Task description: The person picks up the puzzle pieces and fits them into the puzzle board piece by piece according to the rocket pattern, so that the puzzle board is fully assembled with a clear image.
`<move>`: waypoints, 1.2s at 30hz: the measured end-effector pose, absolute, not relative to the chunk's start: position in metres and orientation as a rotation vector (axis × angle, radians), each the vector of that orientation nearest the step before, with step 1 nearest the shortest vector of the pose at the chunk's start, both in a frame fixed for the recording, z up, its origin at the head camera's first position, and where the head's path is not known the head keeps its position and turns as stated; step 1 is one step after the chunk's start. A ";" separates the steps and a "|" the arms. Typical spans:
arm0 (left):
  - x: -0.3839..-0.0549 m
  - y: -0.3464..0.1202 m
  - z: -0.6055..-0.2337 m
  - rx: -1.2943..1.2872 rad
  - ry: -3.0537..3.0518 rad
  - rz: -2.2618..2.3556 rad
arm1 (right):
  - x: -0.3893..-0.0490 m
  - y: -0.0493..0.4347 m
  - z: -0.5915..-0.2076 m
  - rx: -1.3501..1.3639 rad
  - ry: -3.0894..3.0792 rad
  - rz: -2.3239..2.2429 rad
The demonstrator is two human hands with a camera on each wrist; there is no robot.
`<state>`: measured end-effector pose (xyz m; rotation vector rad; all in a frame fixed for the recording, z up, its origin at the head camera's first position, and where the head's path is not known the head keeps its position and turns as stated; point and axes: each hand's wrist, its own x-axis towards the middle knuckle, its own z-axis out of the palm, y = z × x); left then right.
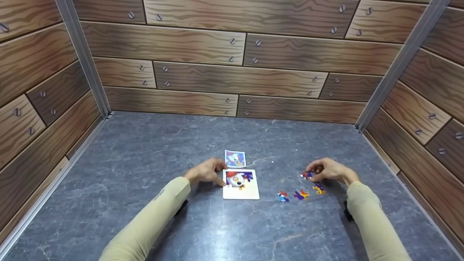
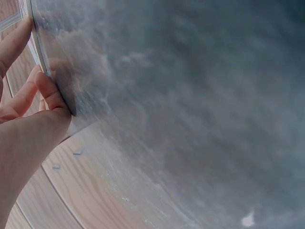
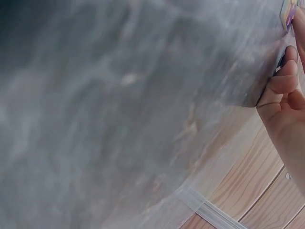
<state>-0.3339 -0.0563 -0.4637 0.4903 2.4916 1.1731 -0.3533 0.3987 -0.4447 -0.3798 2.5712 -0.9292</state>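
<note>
A white puzzle board (image 1: 242, 194) lies flat on the table, its upper part filled with pieces that show a white bird-like head. My left hand (image 1: 207, 170) grips this board at its upper left, thumb against the left side and fingers at the top corner. Off to the right, my right hand (image 1: 329, 170) pinches a red and purple puzzle piece (image 1: 306, 175) between thumb and fingers, low over the table. Near that hand lie a purple and yellow piece (image 1: 319, 189), another purple and orange piece (image 1: 301, 195) and a blue and red piece (image 1: 282, 196).
Behind the board lies a small picture card (image 1: 235, 158) with a similar bird on blue. The grey marbled table (image 1: 174, 145) is enclosed by wood-patterned walls (image 1: 203, 72) at the back and both sides, with metal strips at the corners.
</note>
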 end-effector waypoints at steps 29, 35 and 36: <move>-0.334 -0.058 -0.465 0.495 2.492 1.140 | -0.347 0.388 -0.439 -0.340 2.454 -1.235; -0.336 -0.057 -0.465 0.524 2.490 1.156 | -0.346 0.380 -0.435 -0.386 2.474 -1.242; -0.336 -0.056 -0.465 0.526 2.489 1.155 | -0.346 0.379 -0.435 -0.396 2.465 -1.248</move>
